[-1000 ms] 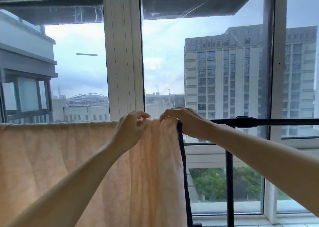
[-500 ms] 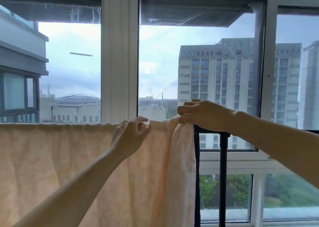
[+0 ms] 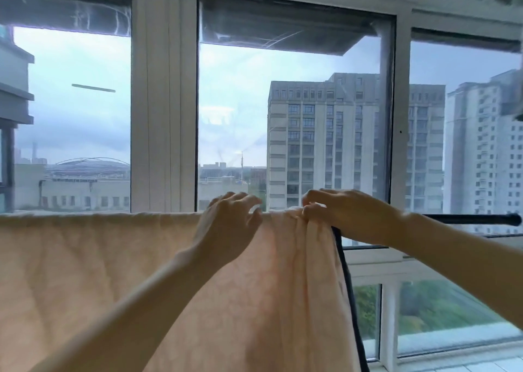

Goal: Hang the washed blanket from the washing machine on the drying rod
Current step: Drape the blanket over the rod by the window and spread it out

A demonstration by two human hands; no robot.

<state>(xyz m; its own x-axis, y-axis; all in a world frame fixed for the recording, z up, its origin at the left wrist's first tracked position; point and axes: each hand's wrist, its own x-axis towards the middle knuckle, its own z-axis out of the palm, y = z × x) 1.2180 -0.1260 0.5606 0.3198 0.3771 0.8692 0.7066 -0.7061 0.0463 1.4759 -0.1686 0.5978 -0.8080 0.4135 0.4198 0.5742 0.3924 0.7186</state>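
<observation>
Nearest the camera, two bare forearms reach up and forward toward the top edge of the pale peach, softly crinkled fabric blanket (image 3: 119, 281), which is draped over the black metal drying rod (image 3: 469, 219) and hangs in a broad sheet across the left and middle of the view. Its right side, trimmed with a dark navy border (image 3: 346, 286), falls in bunched vertical folds.

The left hand (image 3: 227, 224) hovers at the top fold with its fingers spread and loosely curled, gripping nothing; whether the fingertips actually touch the cloth I cannot tell. The right hand (image 3: 342, 213) is pinched shut on a gathered wad of blanket at the rod, just where the fabric ends and bare rod begins.

The step in hand looks like spreading the last bunched section along the rod. To do it well, the right hand should draw the pinched edge outward along the free rod (there is plenty of bare length to the right) while the left hand presses the already flat portion down so it does not slide along with it. Pulling level with the rod, not downward, should keep the two hanging halves balanced and stop damp, heavy cloth from slipping off.

Beyond the rod stand white-framed windows (image 3: 158, 117), and past them grey apartment blocks under an overcast sky.
</observation>
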